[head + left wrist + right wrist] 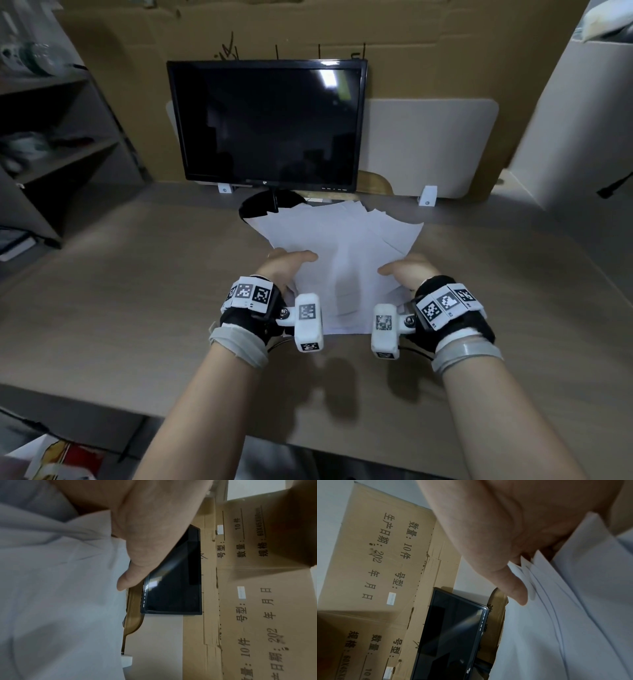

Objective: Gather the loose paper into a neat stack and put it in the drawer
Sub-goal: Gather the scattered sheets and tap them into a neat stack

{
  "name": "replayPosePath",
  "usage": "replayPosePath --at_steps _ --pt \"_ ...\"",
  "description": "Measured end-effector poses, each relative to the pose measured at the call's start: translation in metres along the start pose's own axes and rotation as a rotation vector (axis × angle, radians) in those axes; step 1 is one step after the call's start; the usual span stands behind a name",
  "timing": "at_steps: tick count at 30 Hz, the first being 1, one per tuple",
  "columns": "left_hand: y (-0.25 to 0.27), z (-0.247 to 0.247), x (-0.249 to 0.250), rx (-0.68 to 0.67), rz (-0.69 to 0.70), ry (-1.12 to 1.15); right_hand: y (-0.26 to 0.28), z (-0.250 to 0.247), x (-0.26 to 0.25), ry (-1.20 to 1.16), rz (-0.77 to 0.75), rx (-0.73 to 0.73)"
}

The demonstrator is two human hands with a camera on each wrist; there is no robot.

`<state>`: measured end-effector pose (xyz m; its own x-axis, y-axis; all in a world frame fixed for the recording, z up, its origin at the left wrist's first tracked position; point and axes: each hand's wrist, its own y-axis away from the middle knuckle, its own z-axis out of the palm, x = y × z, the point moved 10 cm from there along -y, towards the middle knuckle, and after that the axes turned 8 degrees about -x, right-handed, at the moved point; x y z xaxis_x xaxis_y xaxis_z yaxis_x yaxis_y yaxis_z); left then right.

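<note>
Several white paper sheets (342, 246) fan out unevenly above the wooden desk (137, 274), in front of the monitor. My left hand (291, 262) grips the bundle's left edge, thumb lying on top. My right hand (404, 270) grips the right edge the same way. In the left wrist view the thumb (137, 568) presses on the paper (60, 588). In the right wrist view the thumb (510, 582) pinches the staggered sheet corners (556, 608). No drawer is in view.
A dark monitor (267, 123) on a round black base stands at the desk's back, with cardboard (342, 31) behind it. Grey shelves (51, 144) stand on the left and a white box wall (582, 137) on the right.
</note>
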<state>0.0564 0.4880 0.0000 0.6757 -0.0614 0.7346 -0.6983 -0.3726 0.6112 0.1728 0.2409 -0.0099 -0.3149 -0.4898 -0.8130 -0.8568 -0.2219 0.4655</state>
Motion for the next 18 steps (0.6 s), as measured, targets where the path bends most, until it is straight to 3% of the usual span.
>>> replayPosePath --at_steps 5,8,10,14,18 --pt "-0.013 -0.002 -0.005 -0.071 0.013 0.105 -0.001 0.005 -0.002 -0.072 -0.043 -0.008" --pt "-0.060 -0.014 -0.025 -0.089 -0.027 0.164 0.000 0.010 -0.004 -0.083 -0.050 -0.026" --pt "-0.059 -0.015 -0.022 -0.090 -0.017 0.170 0.000 0.009 -0.003 -0.076 -0.047 -0.026" --pt "-0.004 -0.004 -0.001 -0.103 0.006 0.100 -0.004 0.006 0.003 -0.062 -0.042 -0.022" --pt "0.004 0.003 0.009 -0.118 0.037 0.124 -0.004 0.002 0.006 -0.062 -0.025 -0.046"
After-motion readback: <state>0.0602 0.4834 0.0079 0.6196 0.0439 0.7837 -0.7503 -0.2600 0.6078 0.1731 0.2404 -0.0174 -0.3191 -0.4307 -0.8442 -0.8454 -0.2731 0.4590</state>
